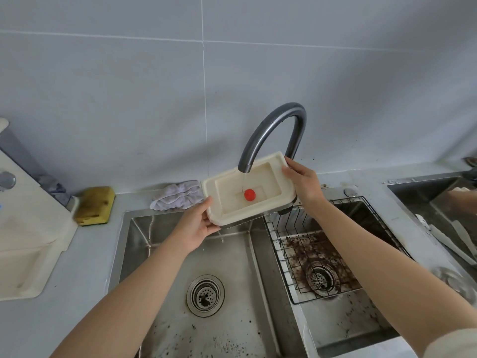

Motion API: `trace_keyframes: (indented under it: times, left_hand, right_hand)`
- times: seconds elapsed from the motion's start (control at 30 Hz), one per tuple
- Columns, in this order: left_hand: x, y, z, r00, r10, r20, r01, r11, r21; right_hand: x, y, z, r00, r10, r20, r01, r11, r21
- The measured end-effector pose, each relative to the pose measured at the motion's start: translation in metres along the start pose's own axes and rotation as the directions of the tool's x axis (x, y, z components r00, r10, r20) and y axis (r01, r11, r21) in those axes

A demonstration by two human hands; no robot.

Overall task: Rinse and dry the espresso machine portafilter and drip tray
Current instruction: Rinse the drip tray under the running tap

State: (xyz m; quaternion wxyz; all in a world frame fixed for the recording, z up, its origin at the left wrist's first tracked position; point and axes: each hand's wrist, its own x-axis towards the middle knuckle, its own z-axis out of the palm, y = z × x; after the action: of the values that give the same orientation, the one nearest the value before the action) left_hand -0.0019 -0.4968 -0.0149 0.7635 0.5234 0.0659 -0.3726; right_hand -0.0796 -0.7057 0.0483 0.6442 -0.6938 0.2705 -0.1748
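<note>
A cream plastic drip tray (260, 188) with a red float button (249, 195) inside is held tilted above the left sink basin (232, 267). My left hand (197, 226) grips its lower left corner. My right hand (302, 184) grips its upper right corner. A thin stream of water runs from the grey arched faucet (271, 133) into the tray, and drops fall from the tray's low edge. The portafilter is not in sight.
The right basin holds a black wire rack (291, 254) and brown coffee grounds around its drain (320, 277). A crumpled cloth (178, 196) and a yellow sponge (95, 205) lie behind the sink. The cream espresso machine (28, 223) stands at left. A second sink (426, 200) is at right.
</note>
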Motion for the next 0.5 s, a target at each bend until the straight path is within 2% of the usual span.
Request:
trace_keyframes:
  times: [0.3,0.5]
  left_hand:
    - [-0.011,-0.018,0.003,0.996,-0.088,-0.016,0.089,0.995,0.041]
    - [-0.022,-0.03,-0.004,0.991,-0.109,-0.074,0.116,0.988,0.098]
  right_hand:
    - [-0.009,0.009,-0.005,0.997,0.061,-0.036,-0.064,0.994,-0.088]
    - [-0.016,0.026,-0.011,0.985,0.167,0.036,-0.155,0.965,-0.213]
